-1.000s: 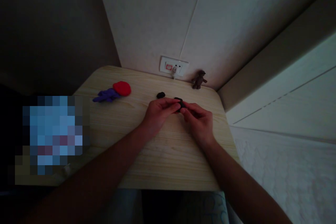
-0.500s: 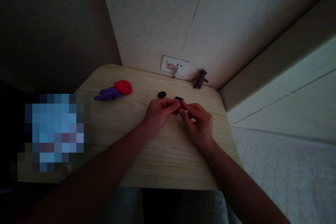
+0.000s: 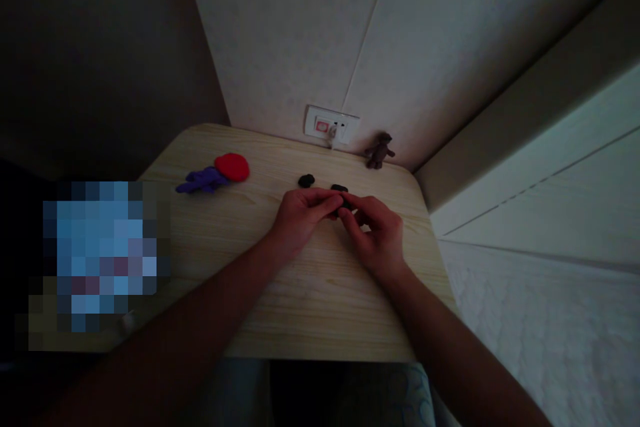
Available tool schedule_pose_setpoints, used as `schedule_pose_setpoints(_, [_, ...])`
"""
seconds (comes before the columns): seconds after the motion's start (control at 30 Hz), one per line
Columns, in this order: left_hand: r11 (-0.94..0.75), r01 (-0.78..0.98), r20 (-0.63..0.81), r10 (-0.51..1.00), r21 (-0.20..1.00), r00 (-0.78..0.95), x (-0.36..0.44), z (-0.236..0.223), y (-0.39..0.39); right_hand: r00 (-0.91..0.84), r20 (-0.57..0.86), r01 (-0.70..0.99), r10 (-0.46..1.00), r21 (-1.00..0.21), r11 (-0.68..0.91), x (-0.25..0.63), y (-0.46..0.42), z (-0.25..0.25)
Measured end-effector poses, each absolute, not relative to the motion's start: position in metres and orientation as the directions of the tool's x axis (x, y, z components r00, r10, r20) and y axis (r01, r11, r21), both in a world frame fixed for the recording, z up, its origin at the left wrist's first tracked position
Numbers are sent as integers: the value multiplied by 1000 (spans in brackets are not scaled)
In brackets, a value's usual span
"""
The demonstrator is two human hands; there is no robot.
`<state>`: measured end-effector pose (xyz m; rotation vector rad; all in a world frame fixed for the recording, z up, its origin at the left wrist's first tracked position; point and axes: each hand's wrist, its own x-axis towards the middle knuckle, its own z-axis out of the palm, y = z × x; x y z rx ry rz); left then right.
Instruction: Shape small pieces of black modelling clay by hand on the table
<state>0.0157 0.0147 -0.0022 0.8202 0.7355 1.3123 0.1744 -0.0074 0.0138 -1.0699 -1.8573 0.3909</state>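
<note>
My left hand point(image 3: 303, 215) and my right hand point(image 3: 376, 232) meet over the middle of the table. Their fingertips pinch a small piece of black modelling clay point(image 3: 345, 204) between them, mostly hidden by the fingers. Just beyond the fingertips lies a dark clay piece point(image 3: 339, 187); I cannot tell whether it joins the held one. A separate black lump point(image 3: 307, 181) rests to its left. Farther left, a flat red clay disc point(image 3: 233, 167) touches a purple clay shape point(image 3: 203, 180). At the back right, a small brown clay figure point(image 3: 381, 151) stands near the wall.
A wood-grain table point(image 3: 320, 307) with rounded back corners stands against the wall. Above its back edge is a wall socket point(image 3: 331, 125) with something plugged in. A blurred bluish patch point(image 3: 100, 247) covers the left side. White quilted bedding point(image 3: 540, 327) lies to the right.
The view has shifted very slightly. Both hands stay together on the black clay, and the right fingers have moved a little over it. Everything else on the table lies as before.
</note>
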Motion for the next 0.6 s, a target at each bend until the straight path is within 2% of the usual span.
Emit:
schedule_pose_setpoints(0.17, [70,-531,14,988,844,152,17,-1,14,-82,523,443,848,-743,501,174,-8,7])
schedule_pose_setpoints(0.27, [99,-559,2,984,823,177,18,-1,14,-12,550,427,835,-752,502,175,-7,5])
schedule_pose_setpoints(0.6, [127,-566,-40,986,815,164,15,-2,13,-208,641,587,739,-522,619,176,-5,15])
